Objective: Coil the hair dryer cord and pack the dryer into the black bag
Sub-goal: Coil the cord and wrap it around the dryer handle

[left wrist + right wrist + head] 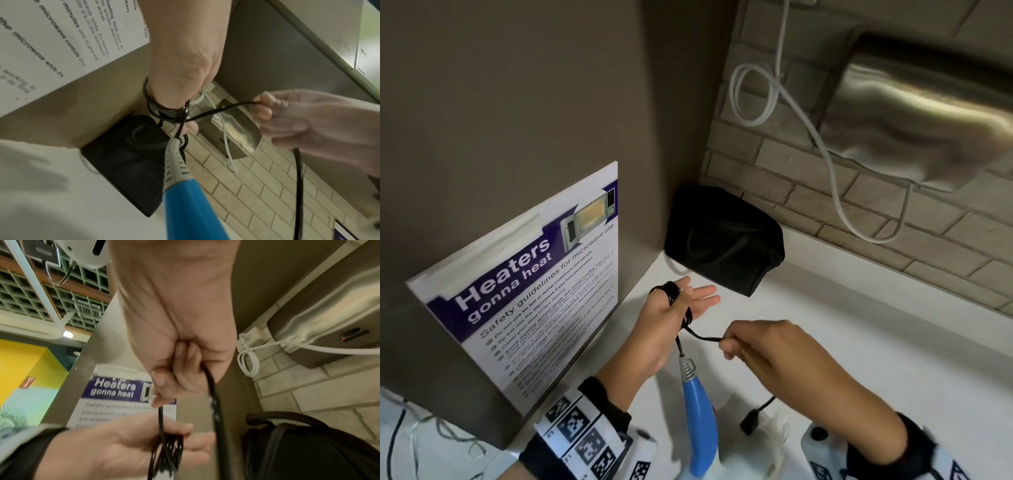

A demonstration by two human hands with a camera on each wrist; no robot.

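Black cord [672, 294] is wound in several loops round my left hand [695, 294], whose fingers point straight toward the black bag [726, 236]. From the coil [164, 111] a short stretch of cord runs right to my right hand [729, 342], which pinches it between thumb and fingers. Past that hand the cord drops to the plug [750, 423] above the counter. The hair dryer's blue handle [700, 414] with its grey strain relief [174, 162] hangs below my left hand. The dryer's body is blurred at the bottom edge. The bag sits in the corner of the counter.
A brown cabinet side with a microwave safety poster [527, 291] stands close on the left. Behind the white counter [876, 325] rises a brick wall carrying a steel hand dryer [914, 113] and a looped white cable [756, 92].
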